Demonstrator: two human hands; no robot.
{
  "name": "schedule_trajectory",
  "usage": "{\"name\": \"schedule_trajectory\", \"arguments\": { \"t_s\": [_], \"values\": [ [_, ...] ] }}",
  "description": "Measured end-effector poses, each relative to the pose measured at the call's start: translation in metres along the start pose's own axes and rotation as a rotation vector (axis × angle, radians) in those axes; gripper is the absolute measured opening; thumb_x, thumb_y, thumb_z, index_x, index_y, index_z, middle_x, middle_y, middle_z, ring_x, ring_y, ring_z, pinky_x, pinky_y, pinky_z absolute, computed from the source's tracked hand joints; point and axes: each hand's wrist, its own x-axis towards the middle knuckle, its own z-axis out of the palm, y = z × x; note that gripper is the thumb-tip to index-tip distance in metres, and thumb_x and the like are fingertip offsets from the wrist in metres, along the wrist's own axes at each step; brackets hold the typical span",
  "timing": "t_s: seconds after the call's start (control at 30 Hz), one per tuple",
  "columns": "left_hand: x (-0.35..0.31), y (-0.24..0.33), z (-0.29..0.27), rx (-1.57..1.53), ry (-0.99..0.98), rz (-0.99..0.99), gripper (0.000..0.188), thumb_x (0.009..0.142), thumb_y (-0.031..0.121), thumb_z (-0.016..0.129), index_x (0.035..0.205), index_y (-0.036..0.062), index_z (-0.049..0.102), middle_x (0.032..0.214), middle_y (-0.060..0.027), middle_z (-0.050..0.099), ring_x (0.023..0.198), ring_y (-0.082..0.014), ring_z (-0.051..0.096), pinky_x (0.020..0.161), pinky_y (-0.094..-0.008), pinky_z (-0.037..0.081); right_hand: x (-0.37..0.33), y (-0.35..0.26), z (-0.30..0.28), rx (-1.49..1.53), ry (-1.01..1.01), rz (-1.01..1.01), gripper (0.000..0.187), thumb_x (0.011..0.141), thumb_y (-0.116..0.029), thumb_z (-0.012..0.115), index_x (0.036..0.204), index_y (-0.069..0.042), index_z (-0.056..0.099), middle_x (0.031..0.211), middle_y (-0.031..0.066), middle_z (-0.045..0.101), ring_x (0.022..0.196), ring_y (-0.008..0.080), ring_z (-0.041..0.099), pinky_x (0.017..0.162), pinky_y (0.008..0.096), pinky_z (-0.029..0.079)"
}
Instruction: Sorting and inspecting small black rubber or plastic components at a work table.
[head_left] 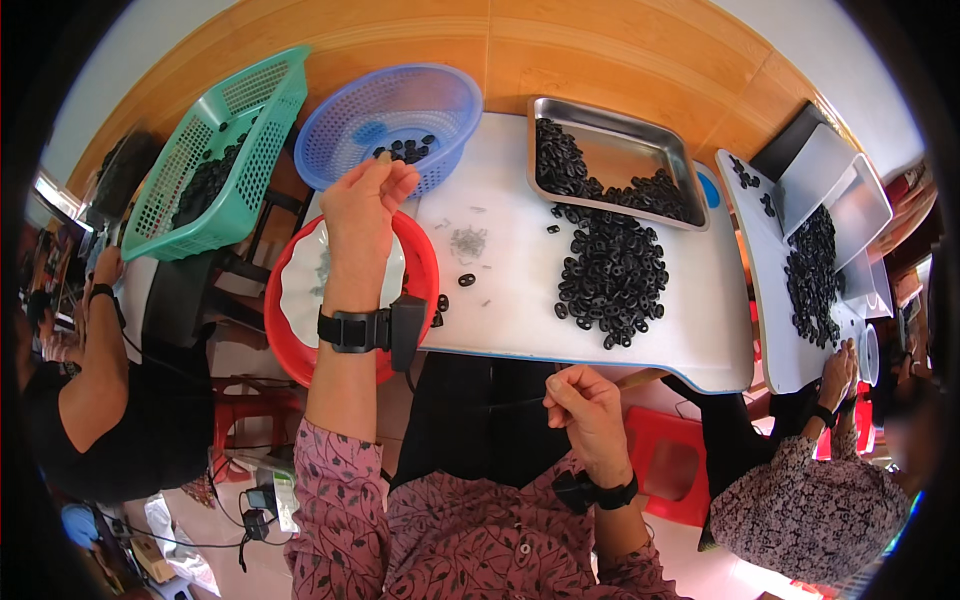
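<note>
**Left hand (368,205) raised at round blue perforated plastic basket (340,130)**

Small black oval two-holed pieces (612,275) are heaped on the white table (520,335), just before the rectangular steel tray (650,150); more are gathered in the basket and tray. The left hand's fingers are bent narrowly together near the basket's near side, and the right hand (588,415) is held, fingers curled, near the table's edge. Whether anything is gripped by either cannot be told.
</note>
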Motion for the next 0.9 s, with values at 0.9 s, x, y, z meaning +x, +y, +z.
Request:
{"name": "schedule_trajectory", "arguments": {
  "t_s": [0.9],
  "values": [
    [-0.134,-0.073,-0.021,1.33,-0.389,0.462,0.015,0.079,0.001,0.06,0.094,-0.0002,0.063,0.085,-0.0178,0.056,0.072,-0.0367,0.059,0.062,-0.044,0.05,0.002,0.006,0.0,-0.084,0.052,0.028,0.014,0.089,-0.018,0.067,0.088,-0.004,0.062,0.072,0.0007,0.061,0.054,0.0057,0.055,0.05,0.0174,0.042]
  ]
}}
